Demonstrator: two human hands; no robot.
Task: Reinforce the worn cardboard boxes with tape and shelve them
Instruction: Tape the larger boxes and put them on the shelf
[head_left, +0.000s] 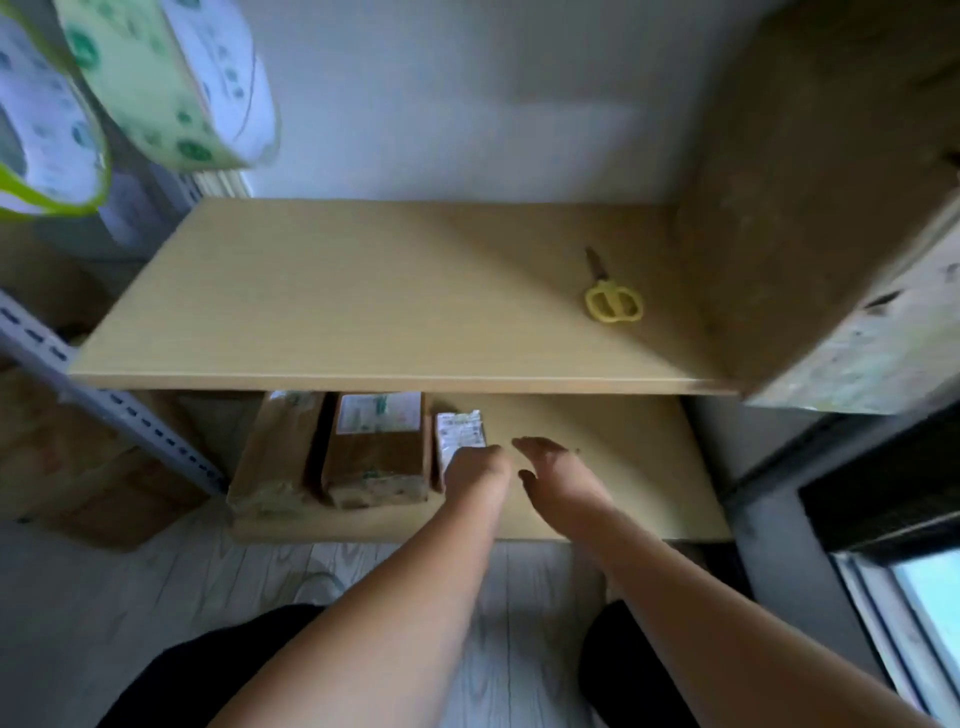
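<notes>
On the lower shelf (623, 467), 3 taped cardboard boxes stand side by side toward its left end, reaching from under the upper shelf out to near the front edge. The left box (278, 457) is at the left front corner, tilted slightly, with clear tape over its top. The middle box (376, 452) is just beside it and carries a white label on the rear part of its top. The small box (457, 431), narrow with a white printed label, is just to the right of the middle box.

The left hand (478, 465) rests on the near end of the small box with its fingers bent down over it; I cannot tell whether they actually grip it. The right hand (553, 467) hovers just to the right of the left hand, above bare shelf, fingers loosely spread and holding nothing.

The upper shelf (363, 291) holds yellow-handled scissors (610, 293) toward its right end, blades pointing to the rear edge. A large cardboard box (810, 182) stands at the right end of that shelf. At the upper left hang green-printed packs (156, 78) beside a grey slotted metal upright (104, 400).
</notes>
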